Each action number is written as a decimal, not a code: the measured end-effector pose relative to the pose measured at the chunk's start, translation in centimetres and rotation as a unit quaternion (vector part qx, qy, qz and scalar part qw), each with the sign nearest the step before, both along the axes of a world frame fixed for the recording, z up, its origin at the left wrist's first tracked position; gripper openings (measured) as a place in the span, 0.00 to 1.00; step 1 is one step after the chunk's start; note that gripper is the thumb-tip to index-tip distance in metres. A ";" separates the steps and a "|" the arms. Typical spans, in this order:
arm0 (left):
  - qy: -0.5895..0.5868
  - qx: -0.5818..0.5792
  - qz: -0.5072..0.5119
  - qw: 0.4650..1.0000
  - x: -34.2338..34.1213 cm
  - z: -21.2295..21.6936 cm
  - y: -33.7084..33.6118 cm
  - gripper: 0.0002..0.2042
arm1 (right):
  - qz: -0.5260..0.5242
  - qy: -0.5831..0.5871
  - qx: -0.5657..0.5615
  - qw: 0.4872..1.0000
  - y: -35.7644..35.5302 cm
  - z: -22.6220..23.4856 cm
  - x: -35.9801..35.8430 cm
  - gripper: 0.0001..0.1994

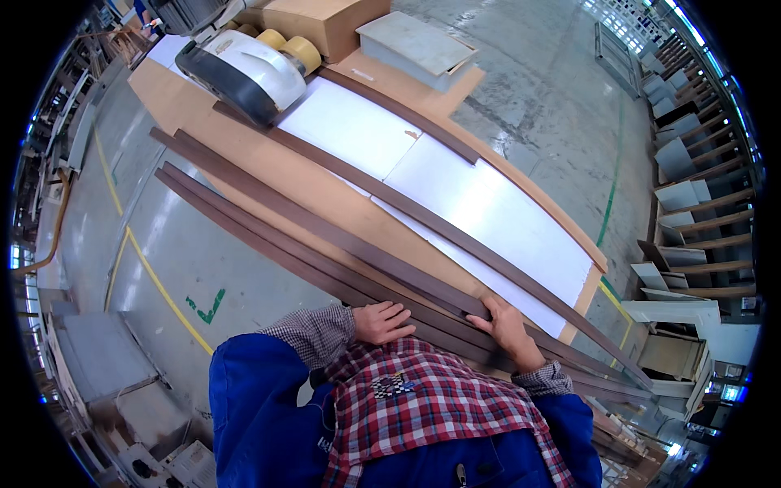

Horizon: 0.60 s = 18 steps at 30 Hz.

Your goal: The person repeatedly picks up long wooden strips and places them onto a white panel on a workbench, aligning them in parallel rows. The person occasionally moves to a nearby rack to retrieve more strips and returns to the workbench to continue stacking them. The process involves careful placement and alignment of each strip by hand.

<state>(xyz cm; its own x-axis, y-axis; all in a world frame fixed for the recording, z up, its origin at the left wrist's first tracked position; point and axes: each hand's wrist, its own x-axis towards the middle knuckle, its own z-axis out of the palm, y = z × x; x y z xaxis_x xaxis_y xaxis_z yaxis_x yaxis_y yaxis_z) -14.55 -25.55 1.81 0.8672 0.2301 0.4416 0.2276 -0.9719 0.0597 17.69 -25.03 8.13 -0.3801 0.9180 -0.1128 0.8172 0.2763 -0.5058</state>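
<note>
Several long dark brown strips, like wooden trim, run from the far left to the near right across the work surface. My left hand [381, 322] lies with its fingers stretched over the nearest strips [268, 246], close to my body. To its right, my right hand [504, 329] closes on a brown strip [358, 248], thumb on the near side and fingers over the far edge. Its fingertips are partly hidden. Farther off, another brown strip [455, 232] crosses the white panels [464, 203] at a slant.
A white and black machine with yellow rollers [252, 69] stands on the brown board [358, 211] at the far left. Beside it are a cardboard box [325, 24] and a grey lidded box [415, 49]. Panel racks [691, 220] line the right side. Yellow lines mark the floor [163, 244].
</note>
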 end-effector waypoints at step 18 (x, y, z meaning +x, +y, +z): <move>0.037 -0.037 0.062 0.997 0.8 0.4 -1.5 0.16 | -0.003 -0.023 -0.008 1.000 -0.9 -0.7 -0.9 0.21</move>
